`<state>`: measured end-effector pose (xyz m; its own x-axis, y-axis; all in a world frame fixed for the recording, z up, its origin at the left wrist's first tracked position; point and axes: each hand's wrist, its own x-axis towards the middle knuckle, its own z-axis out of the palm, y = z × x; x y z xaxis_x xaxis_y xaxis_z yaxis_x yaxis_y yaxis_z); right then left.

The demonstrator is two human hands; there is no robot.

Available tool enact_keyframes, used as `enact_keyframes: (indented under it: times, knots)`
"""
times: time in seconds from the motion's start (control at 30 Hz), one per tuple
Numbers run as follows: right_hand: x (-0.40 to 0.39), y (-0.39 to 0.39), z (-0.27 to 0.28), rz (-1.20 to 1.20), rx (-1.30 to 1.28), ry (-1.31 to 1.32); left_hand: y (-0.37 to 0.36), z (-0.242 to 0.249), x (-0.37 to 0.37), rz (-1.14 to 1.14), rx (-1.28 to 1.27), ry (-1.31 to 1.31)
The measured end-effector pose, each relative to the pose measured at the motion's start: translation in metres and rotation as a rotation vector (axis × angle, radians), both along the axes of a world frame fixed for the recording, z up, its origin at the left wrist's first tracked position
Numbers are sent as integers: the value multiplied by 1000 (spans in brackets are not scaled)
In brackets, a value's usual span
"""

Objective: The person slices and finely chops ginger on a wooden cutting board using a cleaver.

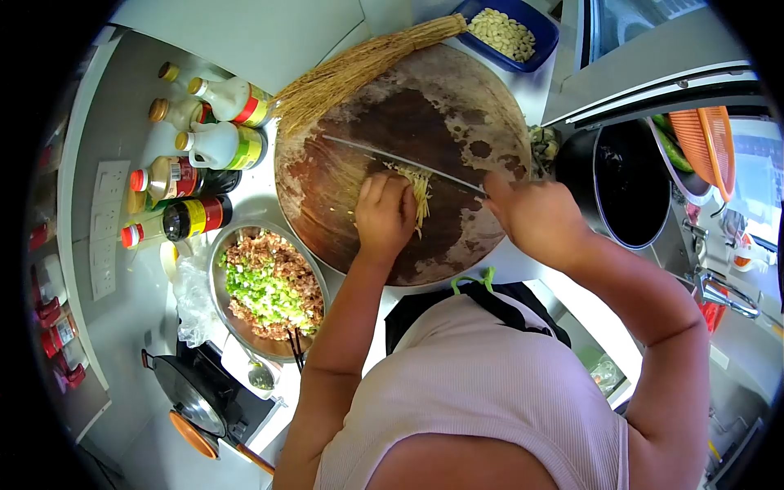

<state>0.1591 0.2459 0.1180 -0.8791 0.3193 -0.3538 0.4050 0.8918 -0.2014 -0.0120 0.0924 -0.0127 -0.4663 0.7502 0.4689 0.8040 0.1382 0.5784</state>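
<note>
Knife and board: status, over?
Right hand gripping knife. Left hand curled by pale shreds on board. Straw brush overlaps board's far-left edge.

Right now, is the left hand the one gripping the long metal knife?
No, the right hand grips the long metal knife, while the left hand rests by the thin pale-yellow shreds.

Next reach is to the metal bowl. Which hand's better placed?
Left, I'd say. The left hand is nearer the metal bowl, with no tool visible in it, though it's at the pale strips. The right hand grips the knife, farther from the bowl.
</note>
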Motion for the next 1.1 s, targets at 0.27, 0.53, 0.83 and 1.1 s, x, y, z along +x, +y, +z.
enact_keyframes:
  times: [0.27,0.53,0.83,1.1]
  knots:
    - [1,-1,-24,68,-22,37,3,-12,2,52,70,18]
    - [-26,-1,-32,10,-105,84,8,-11,0,54,129,42]
    - [-17,-13,-52,16,-78,51,2,-15,4,74,124,36]
    - [-28,-3,10,-15,-158,-163,0,-19,3,80,122,70]
